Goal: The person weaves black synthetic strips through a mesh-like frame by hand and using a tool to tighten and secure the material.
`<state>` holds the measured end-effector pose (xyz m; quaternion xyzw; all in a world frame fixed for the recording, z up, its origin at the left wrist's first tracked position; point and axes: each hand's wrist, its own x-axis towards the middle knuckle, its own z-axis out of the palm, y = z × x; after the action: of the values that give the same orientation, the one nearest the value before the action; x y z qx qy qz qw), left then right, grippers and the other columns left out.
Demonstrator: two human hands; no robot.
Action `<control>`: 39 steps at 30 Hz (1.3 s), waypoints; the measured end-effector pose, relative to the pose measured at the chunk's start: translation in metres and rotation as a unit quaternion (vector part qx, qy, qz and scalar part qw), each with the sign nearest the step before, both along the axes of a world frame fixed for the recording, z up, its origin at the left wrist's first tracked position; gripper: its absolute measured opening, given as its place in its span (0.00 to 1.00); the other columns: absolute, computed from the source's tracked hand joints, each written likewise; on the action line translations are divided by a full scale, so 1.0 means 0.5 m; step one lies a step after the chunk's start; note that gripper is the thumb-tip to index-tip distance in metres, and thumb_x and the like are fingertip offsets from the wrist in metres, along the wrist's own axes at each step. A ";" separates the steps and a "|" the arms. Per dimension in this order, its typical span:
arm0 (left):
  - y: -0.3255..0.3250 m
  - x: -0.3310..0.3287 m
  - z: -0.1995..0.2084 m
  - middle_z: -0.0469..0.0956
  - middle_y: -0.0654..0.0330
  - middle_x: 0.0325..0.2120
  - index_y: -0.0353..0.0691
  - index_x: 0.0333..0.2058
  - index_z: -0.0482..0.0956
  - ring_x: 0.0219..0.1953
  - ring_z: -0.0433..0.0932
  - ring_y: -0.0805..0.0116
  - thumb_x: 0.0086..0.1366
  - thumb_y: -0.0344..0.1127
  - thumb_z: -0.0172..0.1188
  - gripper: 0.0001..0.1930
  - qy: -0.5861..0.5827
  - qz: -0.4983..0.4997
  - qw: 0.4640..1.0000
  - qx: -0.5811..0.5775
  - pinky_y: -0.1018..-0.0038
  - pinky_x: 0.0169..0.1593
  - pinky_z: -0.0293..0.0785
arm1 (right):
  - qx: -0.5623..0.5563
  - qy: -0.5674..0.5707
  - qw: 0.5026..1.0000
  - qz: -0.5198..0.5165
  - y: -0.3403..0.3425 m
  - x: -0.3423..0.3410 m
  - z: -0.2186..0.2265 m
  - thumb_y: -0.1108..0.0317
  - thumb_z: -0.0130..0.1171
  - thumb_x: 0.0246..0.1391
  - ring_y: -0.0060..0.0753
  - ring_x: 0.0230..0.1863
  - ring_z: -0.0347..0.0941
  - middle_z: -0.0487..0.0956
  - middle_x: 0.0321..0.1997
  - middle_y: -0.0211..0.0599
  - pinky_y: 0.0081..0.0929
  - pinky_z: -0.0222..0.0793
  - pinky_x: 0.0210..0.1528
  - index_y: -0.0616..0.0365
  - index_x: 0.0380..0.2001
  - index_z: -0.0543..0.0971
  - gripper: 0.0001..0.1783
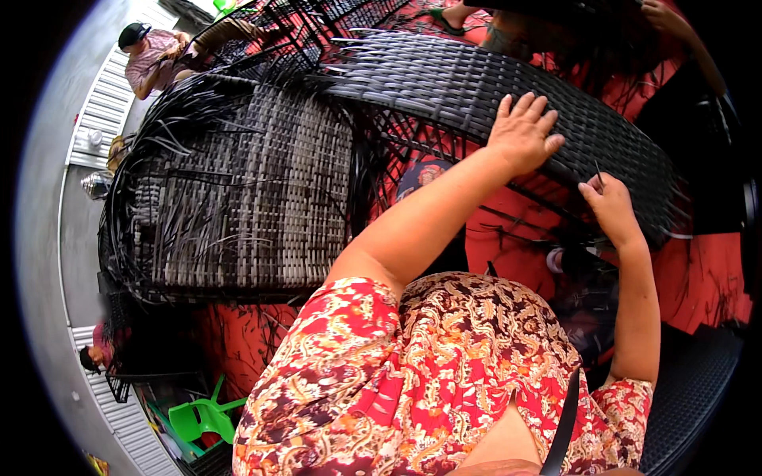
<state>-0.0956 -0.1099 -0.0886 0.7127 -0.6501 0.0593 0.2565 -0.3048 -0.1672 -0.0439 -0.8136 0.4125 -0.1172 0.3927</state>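
A long dark grey panel of woven plastic wicker (444,79) stretches in front of me, with loose strip ends fraying from its far left end. My left hand (524,135) lies flat on top of it, fingers spread and holding nothing. At the panel's near edge, further right, my right hand (613,208) is closed in a pinch. Between its thumb and fingers a thin dark strip (598,172) sticks up; its lower end is hidden by the hand. Black frame bars show beneath the panel.
To the left stands a large piece in mottled grey-brown wicker (262,190), bristling with loose black strips. A green plastic chair (202,418) is at lower left. Strip scraps litter the red floor (508,246). Another person (155,59) sits at upper left; a co-worker's arm (686,36) shows at upper right.
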 end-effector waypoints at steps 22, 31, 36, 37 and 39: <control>0.027 -0.003 0.016 0.55 0.56 0.63 0.49 0.58 0.65 0.67 0.47 0.57 0.62 0.60 0.44 0.31 0.004 0.022 0.999 0.046 0.50 0.65 0.36 | 0.099 -0.098 0.988 0.066 -0.037 -0.167 -0.001 0.70 0.53 0.54 0.16 0.24 0.53 0.59 0.19 0.21 0.19 0.53 0.27 0.59 0.19 0.65 0.12; 0.029 -0.082 0.064 0.72 0.57 0.52 0.44 0.50 0.73 0.61 0.63 0.62 0.61 0.42 0.57 0.19 0.130 -0.344 0.928 0.056 0.48 0.63 0.43 | -0.100 -0.121 0.985 0.073 0.077 -0.076 0.076 0.67 0.53 0.53 0.43 0.22 0.68 0.71 0.21 0.47 0.34 0.63 0.27 0.63 0.25 0.72 0.09; 0.015 -0.060 0.054 0.77 0.62 0.35 0.41 0.38 0.79 0.45 0.75 0.69 0.59 0.33 0.59 0.08 0.206 -0.394 0.894 0.053 0.62 0.61 0.54 | 0.057 -0.168 0.984 0.001 0.098 -0.088 0.038 0.56 0.51 0.59 0.29 0.24 0.65 0.71 0.22 0.33 0.28 0.63 0.30 0.60 0.31 0.72 0.16; 0.025 -0.063 0.061 0.78 0.63 0.33 0.40 0.36 0.79 0.42 0.75 0.70 0.60 0.33 0.58 0.07 0.361 -0.366 0.851 0.103 0.66 0.57 0.60 | 0.077 -0.178 0.981 -0.007 0.103 -0.107 0.029 0.55 0.49 0.60 0.25 0.26 0.63 0.70 0.23 0.30 0.25 0.63 0.30 0.59 0.32 0.72 0.16; 0.025 -0.056 0.056 0.78 0.64 0.31 0.37 0.34 0.79 0.38 0.74 0.73 0.63 0.33 0.55 0.07 0.558 -0.316 0.757 0.124 0.73 0.49 0.67 | 0.114 -0.197 0.974 -0.017 0.113 -0.145 0.014 0.53 0.47 0.62 0.18 0.29 0.59 0.67 0.26 0.25 0.20 0.61 0.32 0.58 0.34 0.71 0.17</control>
<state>-0.1234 -0.0972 -0.0605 0.3993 -0.5819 -0.5140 0.4876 -0.3775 -0.1106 -0.0368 -0.7173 0.3519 -0.2342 0.5540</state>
